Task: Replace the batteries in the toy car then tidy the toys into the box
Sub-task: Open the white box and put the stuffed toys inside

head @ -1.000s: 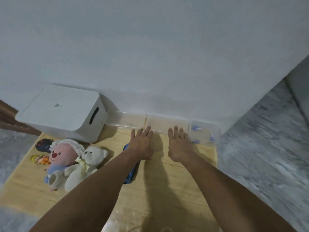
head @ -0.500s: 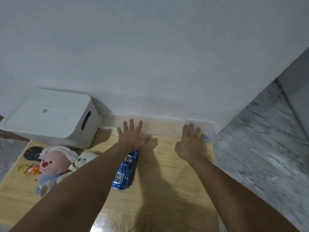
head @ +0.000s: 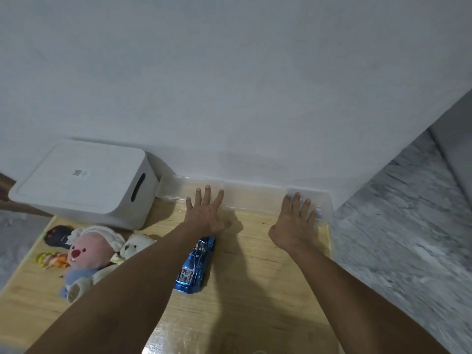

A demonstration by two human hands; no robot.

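A shiny blue toy car [head: 196, 264] lies on the wooden table [head: 255, 277], partly under my left forearm. My left hand [head: 207, 213] is stretched out with fingers spread over the near edge of a clear plastic tray [head: 252, 198] that runs along the wall. My right hand [head: 295, 223] lies flat, fingers straight, on the tray's right end, where small blue-tipped items [head: 318, 212] show. Neither hand holds anything. A white lidded box [head: 84, 182] stands at the back left.
A pink plush toy [head: 86, 254], a white teddy bear [head: 136, 245], a dark toy [head: 57, 235] and a small yellow-orange toy [head: 51, 259] lie at the left. A white wall rises just behind the tray. Grey marble floor [head: 396, 238] lies to the right.
Both hands have moved apart and forward, from the middle of the table to the clear tray. The blue car, covered by my left arm before, now shows.
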